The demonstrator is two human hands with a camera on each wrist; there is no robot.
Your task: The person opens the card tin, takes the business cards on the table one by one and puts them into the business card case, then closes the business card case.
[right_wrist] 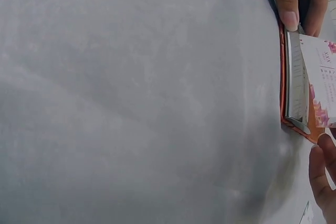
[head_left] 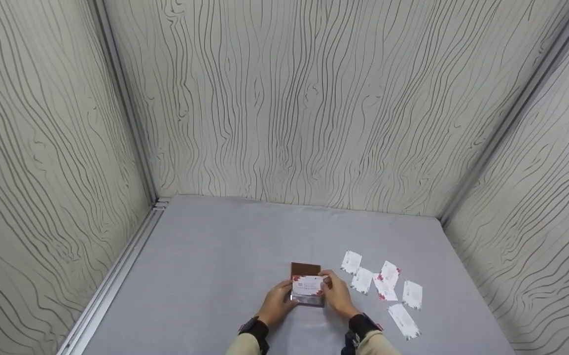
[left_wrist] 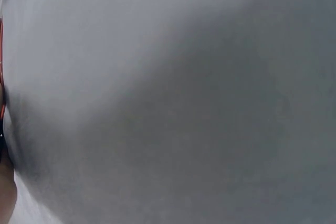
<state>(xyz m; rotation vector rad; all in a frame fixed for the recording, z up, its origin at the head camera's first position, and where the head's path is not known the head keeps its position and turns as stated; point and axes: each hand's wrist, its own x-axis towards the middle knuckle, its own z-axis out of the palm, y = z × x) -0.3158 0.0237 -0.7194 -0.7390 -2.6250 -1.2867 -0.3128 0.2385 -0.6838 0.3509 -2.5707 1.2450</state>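
A brown business card case [head_left: 305, 268] lies with its lid raised on the grey cloth, in front of me. My left hand [head_left: 277, 301] grips its left side, thumb at the near edge. My right hand [head_left: 337, 296] pinches the right end of a white business card [head_left: 306, 285] with red flower corners, which lies tilted over the case's metal tray. In the right wrist view, more cards [right_wrist: 296, 77] show inside the tray beneath that card. The left wrist view catches only the case's orange-brown edge [left_wrist: 1, 51] and a bit of hand at its left border.
Several loose business cards are scattered on the cloth to the right, among them a white card [head_left: 403, 320] nearest me and a red-flowered card [head_left: 389, 272]. Wood-grain patterned walls [head_left: 284, 98] stand at the back and both sides. A metal rail [head_left: 112, 281] runs along the left edge.
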